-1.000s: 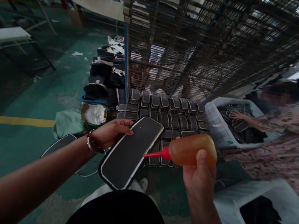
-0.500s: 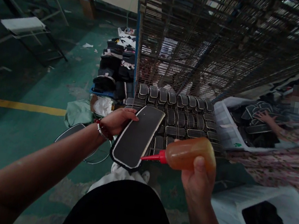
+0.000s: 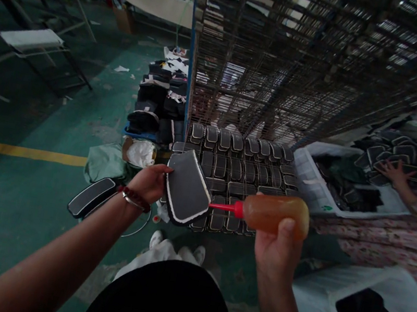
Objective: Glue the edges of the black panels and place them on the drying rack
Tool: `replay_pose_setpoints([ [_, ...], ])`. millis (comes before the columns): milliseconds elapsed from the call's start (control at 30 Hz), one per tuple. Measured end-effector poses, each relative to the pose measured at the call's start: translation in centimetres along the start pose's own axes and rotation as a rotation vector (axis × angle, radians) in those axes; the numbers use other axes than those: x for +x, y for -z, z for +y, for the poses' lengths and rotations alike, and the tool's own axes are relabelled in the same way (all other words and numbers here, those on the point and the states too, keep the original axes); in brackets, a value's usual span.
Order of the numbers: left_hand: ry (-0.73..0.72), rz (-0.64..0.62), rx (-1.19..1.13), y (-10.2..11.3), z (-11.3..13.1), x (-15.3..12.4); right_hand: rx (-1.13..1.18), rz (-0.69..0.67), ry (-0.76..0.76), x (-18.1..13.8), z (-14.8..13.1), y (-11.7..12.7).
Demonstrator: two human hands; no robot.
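My left hand (image 3: 149,182) grips a dark grey panel (image 3: 188,187) by its left edge, thumb on top. The panel has rounded corners and a whitish line along its border, and it is held tilted. In my right hand (image 3: 277,243) lies a squeeze bottle (image 3: 274,213) of amber liquid, on its side, with fingers wrapped round it. Its red nozzle (image 3: 224,207) points left, and the tip is at the panel's right edge; whether it touches I cannot tell. A similar panel (image 3: 91,196) lies low at the left, below my left wrist.
A tall wire rack (image 3: 254,68) stands ahead, with rows of similar panels (image 3: 236,168) at its bottom. At right, a co-worker's hand (image 3: 398,173) is over panels piled by a white crate (image 3: 358,209). Another white bin (image 3: 328,296) stands at lower right, a stool (image 3: 33,38) at left.
The panel has been turned and tilted, so it looks shorter and wider. My left hand moved slightly left and down. The nozzle tip shifted from the near corner up along the right edge.
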State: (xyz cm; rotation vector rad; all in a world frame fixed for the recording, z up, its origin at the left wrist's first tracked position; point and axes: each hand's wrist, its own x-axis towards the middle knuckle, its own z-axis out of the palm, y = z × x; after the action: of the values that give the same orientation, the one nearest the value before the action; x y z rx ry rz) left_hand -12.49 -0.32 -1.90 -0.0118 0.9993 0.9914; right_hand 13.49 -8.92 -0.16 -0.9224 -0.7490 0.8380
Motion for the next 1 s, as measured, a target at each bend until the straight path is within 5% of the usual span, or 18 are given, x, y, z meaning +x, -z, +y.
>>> replay_pose_setpoints([
  [300,-0.024,0.049,-0.134,0.5,-1.7,1.0,0.011,-0.013,0.097,0.5,0.8,0.3],
  [833,-0.057,0.133,-0.199,-0.1,-1.4,1.5,0.084,-0.015,-0.111,-2.7,3.4,1.0],
  [1000,-0.041,0.131,-0.144,-0.1,-1.6,1.4,0.125,0.037,-0.071,-1.2,3.1,0.8],
])
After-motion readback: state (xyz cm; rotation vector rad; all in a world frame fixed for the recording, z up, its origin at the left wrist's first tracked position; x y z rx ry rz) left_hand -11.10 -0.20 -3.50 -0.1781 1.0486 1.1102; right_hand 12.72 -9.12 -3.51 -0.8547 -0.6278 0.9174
